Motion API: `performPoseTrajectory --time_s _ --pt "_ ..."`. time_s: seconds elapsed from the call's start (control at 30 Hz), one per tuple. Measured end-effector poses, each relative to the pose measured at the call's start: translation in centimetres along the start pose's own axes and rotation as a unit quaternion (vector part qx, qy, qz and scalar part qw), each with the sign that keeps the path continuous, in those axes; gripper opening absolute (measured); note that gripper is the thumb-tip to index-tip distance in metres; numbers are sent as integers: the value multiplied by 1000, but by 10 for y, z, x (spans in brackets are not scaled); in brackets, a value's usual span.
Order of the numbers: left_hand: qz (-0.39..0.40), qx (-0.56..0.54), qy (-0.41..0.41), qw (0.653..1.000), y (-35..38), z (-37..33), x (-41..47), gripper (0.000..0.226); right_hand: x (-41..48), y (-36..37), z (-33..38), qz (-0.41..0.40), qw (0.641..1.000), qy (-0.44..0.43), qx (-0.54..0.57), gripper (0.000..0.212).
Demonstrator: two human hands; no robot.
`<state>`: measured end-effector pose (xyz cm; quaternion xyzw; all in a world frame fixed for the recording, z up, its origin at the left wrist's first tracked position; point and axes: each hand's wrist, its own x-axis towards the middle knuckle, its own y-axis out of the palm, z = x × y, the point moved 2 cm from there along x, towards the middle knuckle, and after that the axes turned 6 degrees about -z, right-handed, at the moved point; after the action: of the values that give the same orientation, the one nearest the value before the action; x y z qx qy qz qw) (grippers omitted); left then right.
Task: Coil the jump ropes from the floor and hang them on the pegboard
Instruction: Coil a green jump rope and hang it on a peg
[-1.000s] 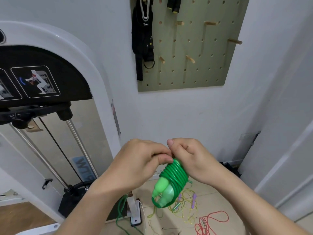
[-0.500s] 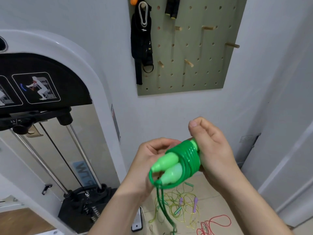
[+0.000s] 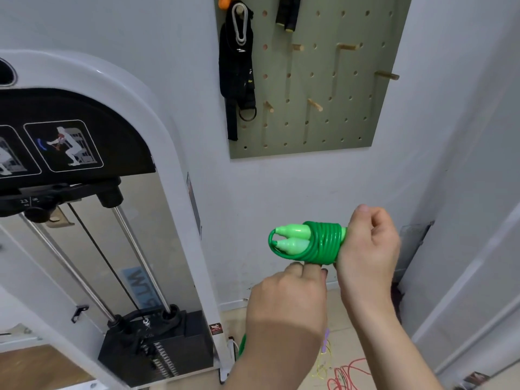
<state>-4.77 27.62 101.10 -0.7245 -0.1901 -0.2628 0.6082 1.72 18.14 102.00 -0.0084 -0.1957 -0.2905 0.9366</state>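
A green jump rope is wound in tight turns around its two light-green handles, which point left. My right hand grips the right end of this bundle at chest height. My left hand sits just below the bundle with curled fingers at its underside, where the loose green cord leads down behind the hand. The olive pegboard hangs on the wall above, with several bare wooden pegs. A red rope and a yellow rope lie tangled on the floor below.
A black strap with a metal ring and a black item hang on the pegboard's left and top. A white cable weight machine fills the left side. A white door frame stands at the right.
Both hands have risen with the bundle. The handles swung from pointing down to pointing left. My left hand dropped from beside the coil to under it.
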Motion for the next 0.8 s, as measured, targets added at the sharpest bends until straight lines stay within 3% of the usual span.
performPoseTrajectory --time_s 0.07,0.17,0.27,0.33,0.4,0.47,0.6,0.67,0.8 --pt "-9 41 29 999 2 -6 -7 12 0 -2 -2 -26 998 -45 -34 29" --pt "-47 44 60 996 -4 -11 -18 34 3 -5 -11 -45 992 -80 -83 28" --pt "-45 31 108 993 -12 -5 -20 11 -2 -7 -16 10 981 -118 -155 26" --pt "8 21 111 994 -13 5 -15 23 -4 -7 -14 61 971 -124 -194 26" --pt "61 35 77 995 -17 12 -8 39 -3 -6 -10 106 962 -111 -225 31" --pt "65 48 62 995 -22 18 -1 47 -1 -6 -6 136 958 -93 -236 35" --pt "25 36 63 997 -32 32 6 25 2 -8 -3 246 965 56 -76 36" --pt "28 39 72 996 -35 35 7 19 -2 -10 -5 273 957 91 -31 34" --pt "86 78 95 989 -32 30 4 33 -5 -11 -4 222 963 -61 -141 32"
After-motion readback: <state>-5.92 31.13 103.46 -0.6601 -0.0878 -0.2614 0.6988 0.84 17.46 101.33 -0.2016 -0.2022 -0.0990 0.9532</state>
